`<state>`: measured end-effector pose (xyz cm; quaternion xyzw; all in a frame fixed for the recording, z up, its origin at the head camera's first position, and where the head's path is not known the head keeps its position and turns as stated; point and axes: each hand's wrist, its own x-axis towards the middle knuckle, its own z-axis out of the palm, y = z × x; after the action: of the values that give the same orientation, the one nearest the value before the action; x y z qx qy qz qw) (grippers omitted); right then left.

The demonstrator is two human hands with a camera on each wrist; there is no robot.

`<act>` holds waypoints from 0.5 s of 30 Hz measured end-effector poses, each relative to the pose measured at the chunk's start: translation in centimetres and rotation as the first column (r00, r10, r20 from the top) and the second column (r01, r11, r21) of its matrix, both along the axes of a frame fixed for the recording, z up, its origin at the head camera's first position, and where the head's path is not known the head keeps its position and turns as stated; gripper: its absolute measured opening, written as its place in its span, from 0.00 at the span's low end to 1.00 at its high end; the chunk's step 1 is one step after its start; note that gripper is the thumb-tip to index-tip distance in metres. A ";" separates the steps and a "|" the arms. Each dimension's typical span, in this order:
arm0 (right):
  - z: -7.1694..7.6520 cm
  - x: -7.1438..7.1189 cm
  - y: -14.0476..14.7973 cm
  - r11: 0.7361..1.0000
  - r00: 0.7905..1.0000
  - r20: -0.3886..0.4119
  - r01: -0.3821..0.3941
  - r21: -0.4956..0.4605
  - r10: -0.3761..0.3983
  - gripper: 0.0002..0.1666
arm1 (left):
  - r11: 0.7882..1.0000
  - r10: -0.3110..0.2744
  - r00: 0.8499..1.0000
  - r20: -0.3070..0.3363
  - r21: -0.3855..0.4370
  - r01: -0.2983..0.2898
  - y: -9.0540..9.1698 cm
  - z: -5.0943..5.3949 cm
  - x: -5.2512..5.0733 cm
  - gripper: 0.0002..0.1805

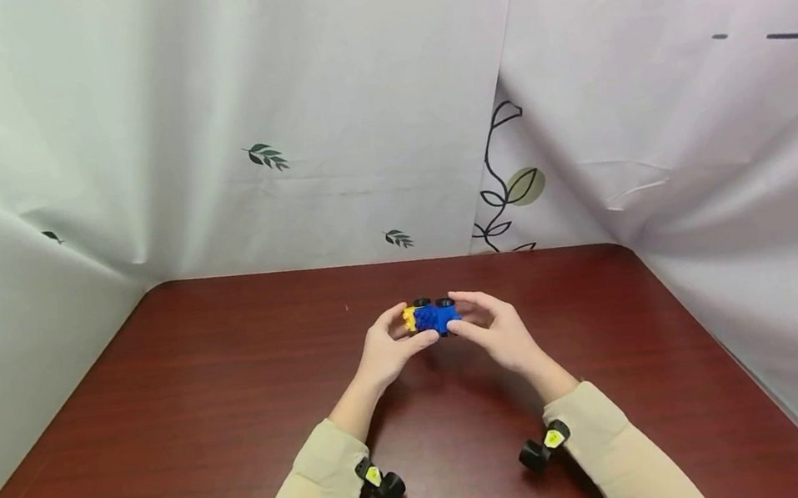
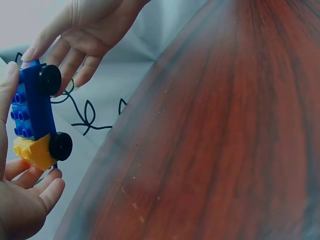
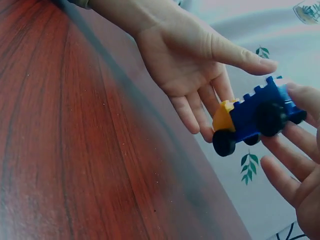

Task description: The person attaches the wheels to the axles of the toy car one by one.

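Observation:
A small toy car [image 1: 427, 318] of building blocks, blue with a yellow end and black wheels, is held up between both hands above the table. My left hand [image 1: 386, 350] grips it from the yellow end, its fingers behind that end and its thumb along the studded side. The right hand [image 1: 498, 333] pinches the blue end, thumb on the near side and fingers beyond. In the left wrist view, blue studs [image 2: 22, 115] face the left thumb. From the right wrist, the yellow block [image 3: 223, 116] shows beside the left fingers, with the wheels pointing downward.
The dark red wooden table [image 1: 163, 415] spreads out below the hands. White cloth [image 1: 364, 102] printed with leaves and a vine hangs behind it and along both sides. Each beige sleeve carries a black wrist camera, one on the left [image 1: 389, 490], one on the right [image 1: 535, 456].

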<state>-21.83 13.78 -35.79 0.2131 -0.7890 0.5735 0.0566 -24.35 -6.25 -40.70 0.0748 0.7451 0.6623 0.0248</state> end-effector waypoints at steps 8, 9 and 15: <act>-0.9 -0.6 0.4 0.991 0.998 0.017 0.055 -0.126 -0.054 0.23 | 0.999 -0.024 1.000 0.009 0.048 0.024 0.1 -0.2 0.0 0.48; -1.0 -0.7 0.4 0.990 0.998 0.009 0.066 -0.128 -0.065 0.22 | 0.998 -0.024 1.000 0.006 0.052 0.024 0.1 -0.3 0.0 0.48; -2.9 -2.2 0.9 0.975 0.988 0.003 0.153 -0.159 -0.154 0.19 | 0.999 0.004 1.000 -0.015 0.043 -0.003 0.2 -0.2 -0.1 0.46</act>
<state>-23.98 14.66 -38.64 0.1491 -0.7547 0.6273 0.1213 -24.47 -6.04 -40.89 0.0789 0.7311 0.6775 0.0163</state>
